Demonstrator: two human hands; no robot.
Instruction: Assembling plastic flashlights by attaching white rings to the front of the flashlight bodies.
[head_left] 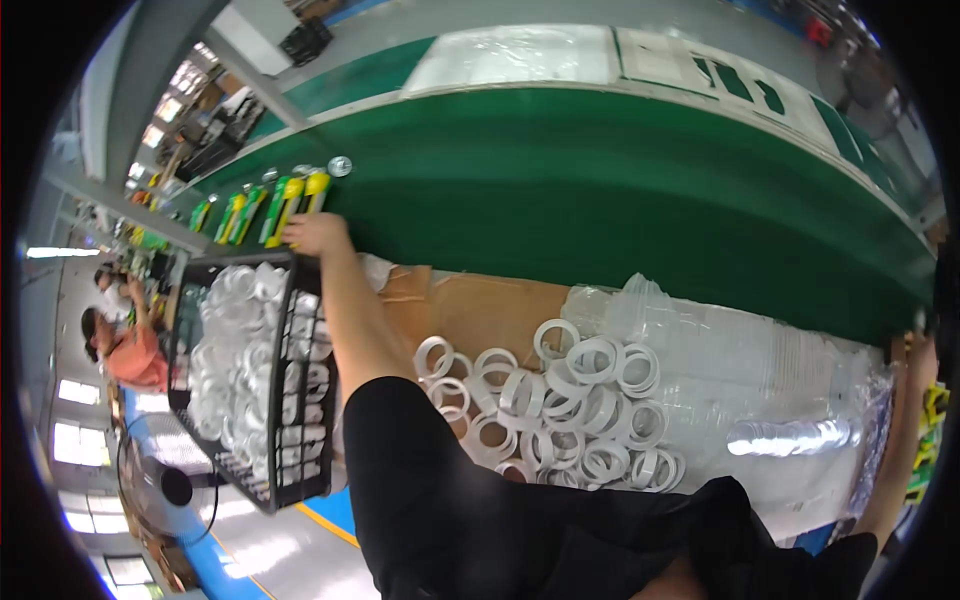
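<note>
My left hand (318, 233) reaches to the far left of the green belt, past the black crate. Its fingers are bent at the near ends of a row of yellow-and-green torch-shaped pieces (290, 205) and look closed on one of them; the grip is partly hidden. Clear round discs (340, 166) lie by the far ends of these pieces. At the far right rim of the picture is my right hand (921, 352), dark and cut off, so its fingers cannot be made out. More yellow-and-green pieces (930, 430) show close beside that forearm.
A black plastic crate (285, 390) full of white and clear parts stands at left. Many loose white rings (597, 358) lie in front of me on cardboard (490, 305) and plastic sheeting (700, 370). The green belt (600, 190) runs across beyond. A fan (175, 485) and another person (135, 350) are at left.
</note>
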